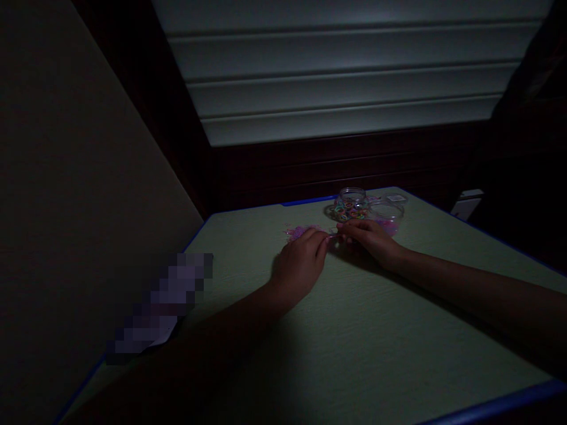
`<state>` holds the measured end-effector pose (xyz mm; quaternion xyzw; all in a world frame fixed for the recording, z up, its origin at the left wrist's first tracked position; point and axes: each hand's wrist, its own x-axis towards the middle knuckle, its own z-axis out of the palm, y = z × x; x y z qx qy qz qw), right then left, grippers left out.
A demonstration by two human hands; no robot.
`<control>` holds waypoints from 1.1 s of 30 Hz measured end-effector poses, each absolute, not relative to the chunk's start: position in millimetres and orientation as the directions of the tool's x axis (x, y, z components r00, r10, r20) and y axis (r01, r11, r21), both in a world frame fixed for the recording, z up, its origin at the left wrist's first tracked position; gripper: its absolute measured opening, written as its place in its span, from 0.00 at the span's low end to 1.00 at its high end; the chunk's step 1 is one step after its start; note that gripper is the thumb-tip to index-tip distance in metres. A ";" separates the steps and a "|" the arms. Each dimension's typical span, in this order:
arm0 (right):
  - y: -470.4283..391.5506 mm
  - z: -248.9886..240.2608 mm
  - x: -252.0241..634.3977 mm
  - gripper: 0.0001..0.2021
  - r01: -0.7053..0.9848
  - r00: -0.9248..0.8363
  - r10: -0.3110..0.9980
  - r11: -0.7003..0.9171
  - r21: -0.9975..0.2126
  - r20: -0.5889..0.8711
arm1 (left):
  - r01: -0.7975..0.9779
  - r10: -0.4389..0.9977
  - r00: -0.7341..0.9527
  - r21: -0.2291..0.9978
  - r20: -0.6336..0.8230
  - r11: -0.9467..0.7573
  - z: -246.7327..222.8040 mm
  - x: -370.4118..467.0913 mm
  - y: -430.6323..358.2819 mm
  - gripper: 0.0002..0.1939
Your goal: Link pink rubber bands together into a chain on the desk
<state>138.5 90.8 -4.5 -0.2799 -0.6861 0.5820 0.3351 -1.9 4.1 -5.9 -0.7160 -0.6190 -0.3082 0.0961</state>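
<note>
My left hand (300, 262) is closed, its thumb and fingertips pinching one end of a thin pinkish strand (333, 235). The strand's other end is pinched by my right hand (370, 241), a short way to the right. Just behind my left hand lies a loose pile of small pink and purple pieces (303, 231). A clear jar (351, 203) with multicoloured small rings stands behind my right hand. Beside it is a clear round container (387, 211) with pink pieces, partly hidden by my right hand. The strand is too small and dark to make out in detail.
The pale green table (354, 336) has a blue edge. A clear lid-like item (396, 198) with a white label lies at the back right. A blurred-out flat object (163, 307) rests at the left edge. Behind the table are a dark wooden frame and a slatted shutter (345, 77).
</note>
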 end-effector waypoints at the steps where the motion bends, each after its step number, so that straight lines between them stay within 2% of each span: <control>1: 90.8 -4.3 138.5 0.15 -0.012 -0.625 0.768 0.173 -0.985 0.142 | 0.946 0.826 0.037 0.247 0.562 -0.210 -6.0 -2.0 4.2 0.12; 12: 91.8 -5.9 138.0 0.10 0.096 -0.615 0.772 0.277 -0.956 0.162 | 0.945 0.820 0.005 0.266 0.573 -0.192 -4.9 -1.0 4.7 0.12; 33: 92.2 -6.8 137.4 0.13 0.072 -0.613 0.765 0.301 -0.951 0.196 | 0.936 0.817 -0.060 0.317 0.573 -0.153 -5.1 1.5 3.7 0.11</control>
